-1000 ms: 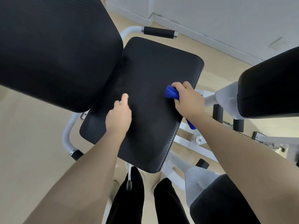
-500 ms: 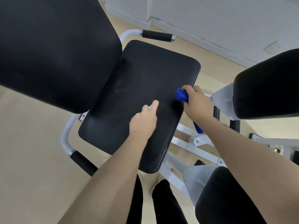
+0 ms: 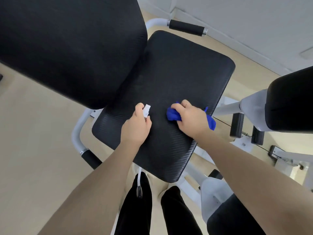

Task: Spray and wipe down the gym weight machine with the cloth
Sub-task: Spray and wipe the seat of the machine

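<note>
On black seat pad, bunched blue cloth

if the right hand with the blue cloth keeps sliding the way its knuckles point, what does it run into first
Probably the left hand, which grips a white spray nozzle. The right hand presses the blue cloth on the seat pad, knuckles aimed left. Only bare pad lies between, though relative heights are unclear.
</note>
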`<state>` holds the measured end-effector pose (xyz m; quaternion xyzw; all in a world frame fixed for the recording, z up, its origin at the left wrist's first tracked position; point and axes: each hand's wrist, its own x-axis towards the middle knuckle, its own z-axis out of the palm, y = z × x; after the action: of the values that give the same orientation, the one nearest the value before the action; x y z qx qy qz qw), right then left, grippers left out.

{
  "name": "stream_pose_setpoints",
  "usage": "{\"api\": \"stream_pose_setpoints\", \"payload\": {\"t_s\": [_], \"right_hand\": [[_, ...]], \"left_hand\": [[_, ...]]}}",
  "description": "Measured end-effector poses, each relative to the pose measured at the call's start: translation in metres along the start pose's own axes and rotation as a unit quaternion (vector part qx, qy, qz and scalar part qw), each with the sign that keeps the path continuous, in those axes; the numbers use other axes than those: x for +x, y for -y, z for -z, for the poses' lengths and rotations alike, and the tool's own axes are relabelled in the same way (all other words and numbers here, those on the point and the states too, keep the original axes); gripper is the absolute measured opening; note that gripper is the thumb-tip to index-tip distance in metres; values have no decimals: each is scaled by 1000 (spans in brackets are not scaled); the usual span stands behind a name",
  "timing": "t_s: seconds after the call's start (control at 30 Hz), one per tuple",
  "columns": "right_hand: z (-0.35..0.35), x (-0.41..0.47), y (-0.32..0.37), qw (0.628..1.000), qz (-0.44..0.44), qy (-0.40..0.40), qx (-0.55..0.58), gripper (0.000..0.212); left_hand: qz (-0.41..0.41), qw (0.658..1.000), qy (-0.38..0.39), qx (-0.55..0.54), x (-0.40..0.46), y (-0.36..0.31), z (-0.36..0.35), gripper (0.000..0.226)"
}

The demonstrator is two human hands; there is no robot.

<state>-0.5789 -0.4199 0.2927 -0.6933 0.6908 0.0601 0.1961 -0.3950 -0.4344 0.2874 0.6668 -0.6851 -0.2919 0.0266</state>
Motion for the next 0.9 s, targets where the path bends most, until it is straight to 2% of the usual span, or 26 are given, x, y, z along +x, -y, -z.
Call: {"api": "stream_pose_setpoints", "payload": {"t_s": [0.1,0.17,0.23,0.33,0.4,0.47,0.6,0.7,0.77,0.87,0.9], "right_hand": [[-9,-22,15,992,108,64,-9,45],[-2,-13,8,988,129,61,-51,44],[10,8,-8,996,59,-1,-72,41],[24,38,-31,994,-88,-58,-25,38],[21,40,-25,993,-99,-57,-15,38],[12,26,-4,998,-52,-36,-25,41],[-9,-5,37,991,116,63,-20,46],[2,13,28,982,163,79,-53,47],[10,40,14,992,109,18,-56,43],[14,75,13,997,-48,-62,6,38],[12,79,21,996,-55,-72,5,37]], "left_hand": [[20,1000,1,-13,-4,2,-2,33],[19,1000,-10,-19,-5,5,-2,34],[12,999,-23,-19,-4,9,-3,38],[-3,999,-37,-16,-4,12,-6,43],[-6,999,-43,-24,-4,13,-7,42],[-7,999,-41,-27,-3,13,-6,41],[-19,999,-43,-21,-1,13,-3,44],[-28,998,-64,-8,3,20,4,44],[-25,997,-78,1,11,31,8,43],[-2,995,-102,2,22,44,12,39],[1,994,-113,-3,23,45,12,39]]}}
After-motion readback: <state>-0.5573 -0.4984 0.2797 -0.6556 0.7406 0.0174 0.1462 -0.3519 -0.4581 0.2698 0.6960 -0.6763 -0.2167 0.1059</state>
